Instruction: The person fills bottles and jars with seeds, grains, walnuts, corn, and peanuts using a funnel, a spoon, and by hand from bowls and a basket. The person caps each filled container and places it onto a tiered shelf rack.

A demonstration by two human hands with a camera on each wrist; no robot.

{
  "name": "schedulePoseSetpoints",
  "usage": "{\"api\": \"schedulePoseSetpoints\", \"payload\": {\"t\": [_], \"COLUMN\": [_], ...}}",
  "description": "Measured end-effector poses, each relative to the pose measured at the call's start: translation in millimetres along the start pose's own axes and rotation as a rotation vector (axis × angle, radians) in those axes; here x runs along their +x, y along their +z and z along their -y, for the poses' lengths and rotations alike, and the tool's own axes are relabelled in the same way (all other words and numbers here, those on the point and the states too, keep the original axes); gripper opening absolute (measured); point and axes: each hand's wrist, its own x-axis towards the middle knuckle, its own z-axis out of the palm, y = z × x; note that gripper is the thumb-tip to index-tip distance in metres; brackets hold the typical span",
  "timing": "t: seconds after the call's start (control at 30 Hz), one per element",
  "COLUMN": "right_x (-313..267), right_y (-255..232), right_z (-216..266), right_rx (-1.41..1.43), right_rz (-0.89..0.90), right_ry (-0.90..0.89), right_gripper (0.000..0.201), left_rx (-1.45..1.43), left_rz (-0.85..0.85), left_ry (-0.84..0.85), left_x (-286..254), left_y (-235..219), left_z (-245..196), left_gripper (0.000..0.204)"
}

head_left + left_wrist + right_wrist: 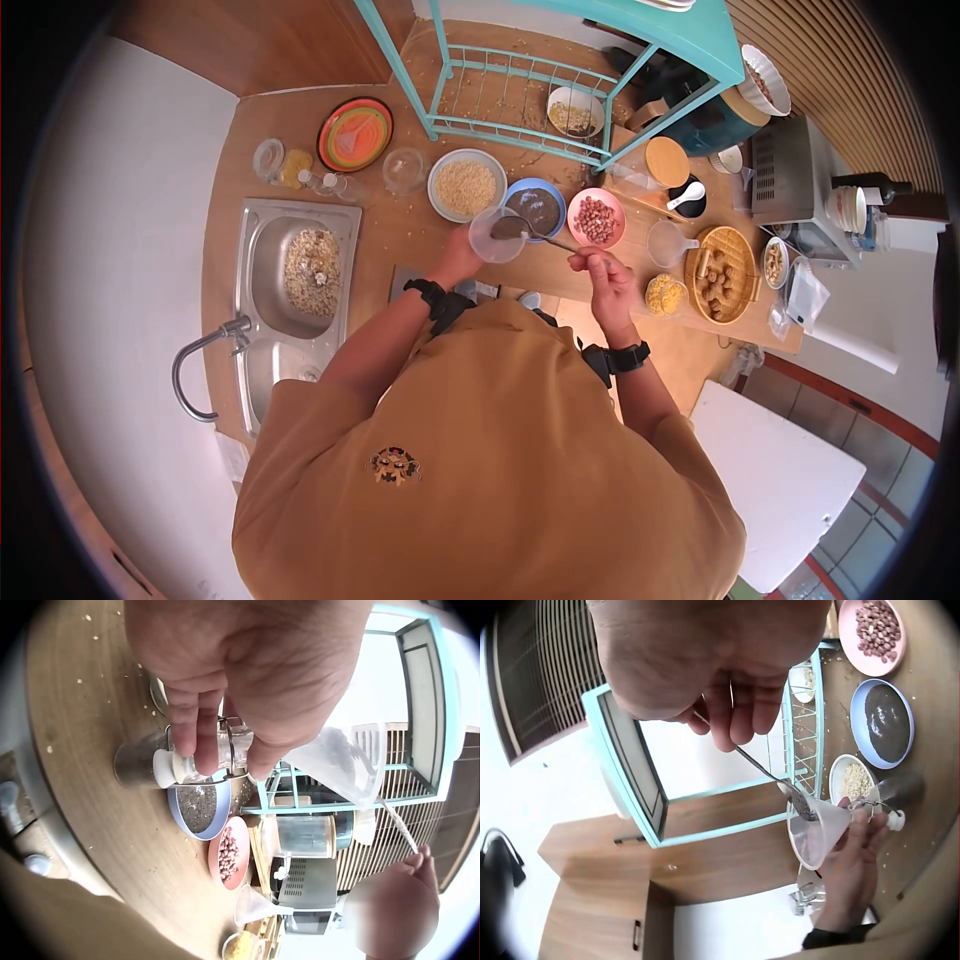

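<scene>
My left hand (458,256) (247,671) grips the neck of a clear clip-top bottle (137,762) (904,787), which holds dark contents and stands on the counter. A translucent funnel (489,250) (358,776) (831,831) sits at the bottle's mouth. My right hand (609,287) (720,671) pinches the handle of a metal spoon (557,242) (756,763). In the right wrist view the spoon's bowl is inside the funnel, with dark grains on it. A blue bowl (564,202) (857,726) of dark grains lies just beyond the funnel.
Beside the blue bowl are a pink bowl (622,215) of reddish nuts and a white bowl (434,190) of pale grain. Further right are another funnel (664,243) and a woven basket (748,290). A teal rack (520,130) stands behind; a sink (350,235) is at left.
</scene>
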Motion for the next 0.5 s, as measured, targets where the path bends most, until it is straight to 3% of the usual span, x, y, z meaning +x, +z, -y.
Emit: {"api": "schedulePoseSetpoints", "payload": {"t": [0.07,0.2,0.27,0.3,0.37,0.4,0.43,0.5], "right_x": [2,2,-1,1,8,14,18,22], "right_y": [3,3,-4,-8,-19,-26,-32,-44], "right_z": [21,44,38,27,-8,-22,-38,-77], "right_rx": [-0.305,-0.435,-0.241,-0.242,0.297,0.355,0.354,0.057], "right_rz": [0.146,0.28,0.091,0.089,-0.287,-0.337,-0.349,-0.357], "right_ry": [-0.173,-0.328,-0.25,-0.254,-0.132,-0.097,-0.103,0.074], "right_gripper": [0.021,0.021,0.024,0.024,0.027,0.028,0.028,0.029], "left_rx": [-0.006,-0.016,-0.009,-0.018,-0.027,-0.044,-0.059,-0.064], "left_rz": [-0.017,0.016,0.017,-0.004,-0.018,0.011,0.042,0.054], "left_ry": [0.003,-0.027,-0.016,0.0,0.025,0.002,-0.021,-0.033], "left_x": [0,0,-1,-2,-1,-2,-2,-2], "left_y": [0,0,2,4,5,3,3,1], "left_z": [1,9,11,16,19,19,18,10], "left_gripper": [0.029,0.028,0.028,0.028,0.028,0.031,0.034,0.035]}}
